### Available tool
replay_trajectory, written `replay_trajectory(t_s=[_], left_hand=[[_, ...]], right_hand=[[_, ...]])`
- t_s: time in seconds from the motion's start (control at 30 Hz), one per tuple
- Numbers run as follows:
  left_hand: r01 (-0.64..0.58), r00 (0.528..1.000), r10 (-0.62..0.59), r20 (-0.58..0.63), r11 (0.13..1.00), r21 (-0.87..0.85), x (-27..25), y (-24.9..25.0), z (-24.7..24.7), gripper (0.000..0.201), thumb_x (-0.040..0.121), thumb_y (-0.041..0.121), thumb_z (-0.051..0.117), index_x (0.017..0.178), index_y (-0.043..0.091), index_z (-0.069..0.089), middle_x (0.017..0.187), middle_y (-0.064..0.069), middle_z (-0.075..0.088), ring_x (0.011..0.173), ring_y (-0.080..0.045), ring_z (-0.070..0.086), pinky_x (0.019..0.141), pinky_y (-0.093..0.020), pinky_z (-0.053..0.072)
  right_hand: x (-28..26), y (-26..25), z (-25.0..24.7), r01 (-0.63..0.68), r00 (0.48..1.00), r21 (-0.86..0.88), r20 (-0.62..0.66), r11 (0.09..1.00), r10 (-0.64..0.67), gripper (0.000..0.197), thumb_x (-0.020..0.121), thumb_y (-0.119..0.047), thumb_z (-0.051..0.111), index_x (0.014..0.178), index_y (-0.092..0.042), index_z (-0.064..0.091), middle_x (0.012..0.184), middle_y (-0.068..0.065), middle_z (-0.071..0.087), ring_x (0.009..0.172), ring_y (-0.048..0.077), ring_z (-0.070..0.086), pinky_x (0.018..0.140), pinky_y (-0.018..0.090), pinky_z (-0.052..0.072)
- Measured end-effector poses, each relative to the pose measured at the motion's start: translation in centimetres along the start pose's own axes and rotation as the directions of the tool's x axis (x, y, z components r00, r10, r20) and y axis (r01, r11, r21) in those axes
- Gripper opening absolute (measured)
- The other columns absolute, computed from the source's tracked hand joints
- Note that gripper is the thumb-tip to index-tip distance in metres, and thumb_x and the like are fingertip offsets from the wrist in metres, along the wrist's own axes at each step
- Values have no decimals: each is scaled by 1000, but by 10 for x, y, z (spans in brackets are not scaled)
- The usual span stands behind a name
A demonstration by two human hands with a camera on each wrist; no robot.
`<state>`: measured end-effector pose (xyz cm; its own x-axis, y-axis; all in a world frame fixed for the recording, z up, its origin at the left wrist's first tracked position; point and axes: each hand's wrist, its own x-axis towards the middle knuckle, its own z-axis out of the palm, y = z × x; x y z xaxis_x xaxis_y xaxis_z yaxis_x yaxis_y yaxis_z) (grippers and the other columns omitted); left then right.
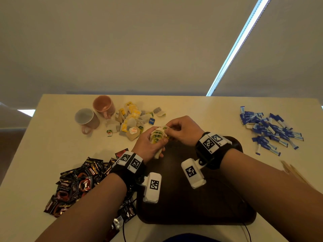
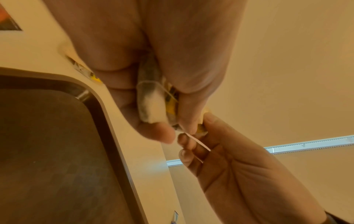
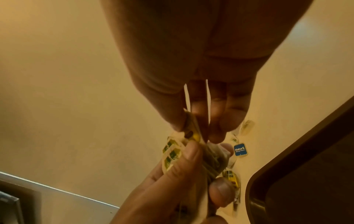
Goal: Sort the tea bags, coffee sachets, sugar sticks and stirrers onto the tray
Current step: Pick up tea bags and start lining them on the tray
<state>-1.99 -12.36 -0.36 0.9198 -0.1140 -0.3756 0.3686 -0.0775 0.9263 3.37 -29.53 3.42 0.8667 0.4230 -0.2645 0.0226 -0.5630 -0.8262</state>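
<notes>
My left hand (image 1: 152,145) grips a stack of tea bags (image 1: 157,136) with green-yellow tags, just above the far edge of the dark brown tray (image 1: 192,206). My right hand (image 1: 181,130) pinches the top tea bag of that stack (image 3: 191,133) between thumb and fingers. In the left wrist view the stack of tea bags (image 2: 151,103) sits between thumb and curled fingers. A loose pile of tea bags (image 1: 132,119) lies on the table behind the hands. Coffee sachets (image 1: 78,182) are heaped at the left, blue sugar sticks (image 1: 269,130) at the right, wooden stirrers (image 1: 293,172) by my right forearm.
Two pink mugs (image 1: 94,116) lie on their sides at the back left of the cream table (image 1: 201,109). A blue-tagged tea bag (image 1: 151,121) lies near the pile. A black cable (image 1: 124,231) runs off the front edge.
</notes>
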Motion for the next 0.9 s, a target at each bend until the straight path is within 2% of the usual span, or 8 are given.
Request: replay_trajectory(t_s=[0.23,0.37,0.43,0.57,0.67,0.73,0.83,0.9], left_hand=[[27,998,-29,-55,999,-27,-3,0,-9,33,92,15,69,122,15,58,84,-11,65,64,-17,64,50,-30,54],[35,997,-39,-69,997,-63,-1,0,-13,21,92,14,68,110,19,60,82,-8,64,63,-15,63,50,-29,54],[46,995,-53,-83,996,-82,-1,-1,-15,18,92,13,67,109,18,60,84,-8,65,62,-14,63,49,-28,54],[109,982,-121,-148,990,-87,2,-10,-24,30,92,19,68,120,12,59,89,-11,67,66,-16,65,52,-29,53],[128,976,-139,-170,989,-72,2,-16,-32,33,92,21,68,123,13,58,89,-11,68,67,-16,66,54,-30,54],[123,975,-135,-177,989,-79,1,-18,-36,32,93,20,67,123,14,59,90,-12,68,66,-17,65,54,-31,54],[118,973,-132,-187,989,-88,1,-20,-40,32,92,18,68,122,13,59,91,-15,67,65,-17,65,53,-31,55],[103,974,-117,-192,991,-84,1,-22,-43,29,92,15,68,119,11,60,86,-13,66,63,-16,64,51,-30,55]], right_hand=[[5,0,4,-6,999,60,-41,998,8,15,95,-19,63,104,-13,74,84,1,73,67,10,68,67,22,58],[9,0,5,-16,998,82,-63,997,21,14,95,-16,61,101,-10,72,86,7,74,73,21,71,70,29,60],[12,4,4,-17,995,53,-96,998,22,12,95,-17,61,98,-12,71,89,5,73,75,19,70,72,33,60],[20,13,-2,-39,992,15,-115,999,41,13,96,-20,59,98,-13,69,92,5,72,79,19,71,76,38,60],[27,17,-4,-85,990,31,-113,996,88,11,97,-20,57,99,-14,66,93,7,72,75,15,71,73,30,61],[35,23,-1,-122,987,-23,-107,992,119,12,98,-22,57,102,-16,66,95,6,71,76,14,70,72,26,59],[51,34,13,-183,982,-165,-80,969,172,17,97,-25,57,106,-17,68,99,3,69,86,17,66,79,32,56],[59,40,28,-215,977,-248,-47,945,210,20,96,-26,57,108,-16,69,103,3,68,92,18,61,79,30,49]])
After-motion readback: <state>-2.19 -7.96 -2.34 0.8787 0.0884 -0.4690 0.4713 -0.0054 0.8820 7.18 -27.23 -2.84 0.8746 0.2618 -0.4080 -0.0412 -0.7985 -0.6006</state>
